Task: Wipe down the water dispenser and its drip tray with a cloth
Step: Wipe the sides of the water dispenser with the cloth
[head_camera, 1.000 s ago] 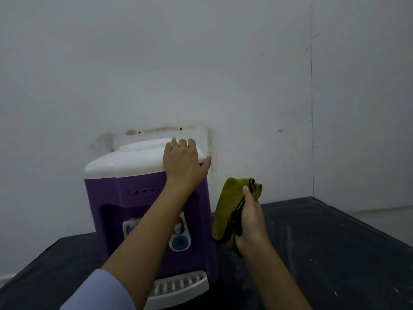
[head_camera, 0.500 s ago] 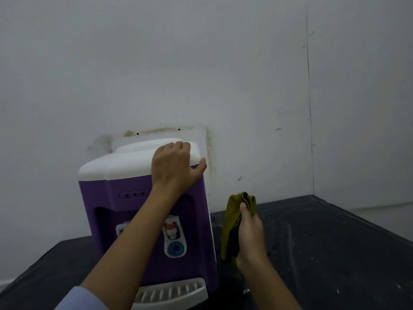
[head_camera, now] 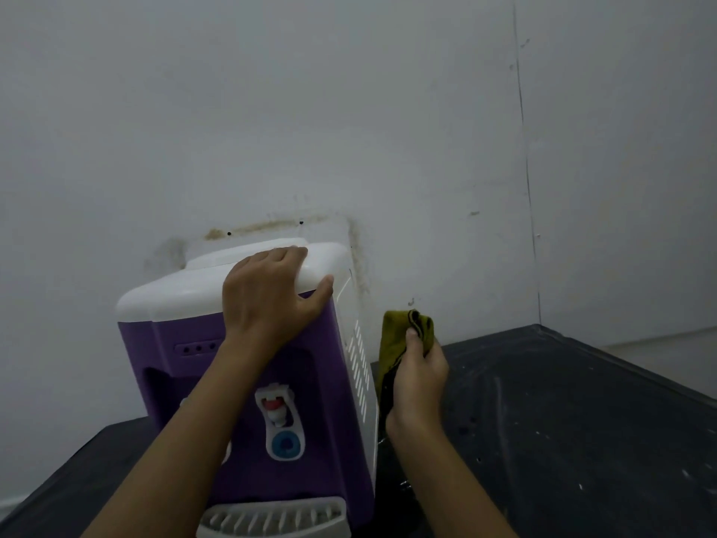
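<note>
A purple water dispenser [head_camera: 326, 382] with a white lid [head_camera: 174, 297] stands on a black, dusty counter [head_camera: 582, 421] against a pale grey wall [head_camera: 349, 110]. It sits at the counter's left, angled so its white vented side panel [head_camera: 359, 366] faces right. On its front are a red-and-white tap [head_camera: 276, 409] and, below that, a round blue button [head_camera: 286, 443]. The white slotted drip tray [head_camera: 271, 518] juts out at the base, at the bottom edge of the view.

The person's left hand [head_camera: 267, 300] grips the lid's front right corner: the fingers [head_camera: 287, 254] lie close together, curled over the top, and the thumb reaches along the lid's side edge. The right hand [head_camera: 421, 378] holds a folded olive-green cloth [head_camera: 392, 335] just beside the vented side panel, with the thumb pinching the fabric against the curled fingers. The cloth hangs down along the panel; whether it touches cannot be told. A brownish stain [head_camera: 267, 226] marks the wall behind the lid.
</note>
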